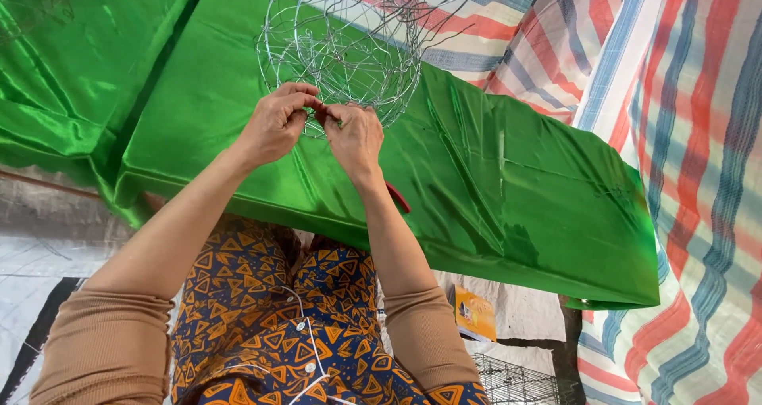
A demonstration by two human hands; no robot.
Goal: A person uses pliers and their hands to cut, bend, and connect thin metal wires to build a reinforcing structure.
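A round frame of thin silver wire [349,40] rests on a shiny green cloth [492,183]. My left hand [274,123] and my right hand [355,139] meet at the frame's lower rim, fingertips pinched together on a small dark red piece between them. A red strip [398,197] hangs down below my right wrist, partly hidden by the arm. What the fingers grip exactly is too small to tell apart from the wire.
More green cloth [71,64] lies folded at the left. A striped red, blue and white tarp [683,135] covers the right side. A small orange box [475,314] and a wire mesh grid [516,381] lie low by my lap.
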